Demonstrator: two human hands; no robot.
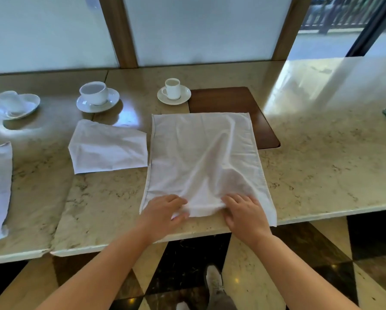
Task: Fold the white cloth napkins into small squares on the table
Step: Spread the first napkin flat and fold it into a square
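The napkin (201, 157) lies flat at the table's (321, 153) near edge. Our left hand (165, 212) and right hand (243, 212) pinch its near hem. Risk: uneven lifting skews the fold; the far edge may brush the cup (173, 88).

Both forearms reach forward, left grip (165, 211) and right grip (243, 211) curled, fingers pinching.

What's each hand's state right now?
Left hand: pinching the near edge of the large white cloth napkin.
Right hand: fingers curled, gripping the same near edge.
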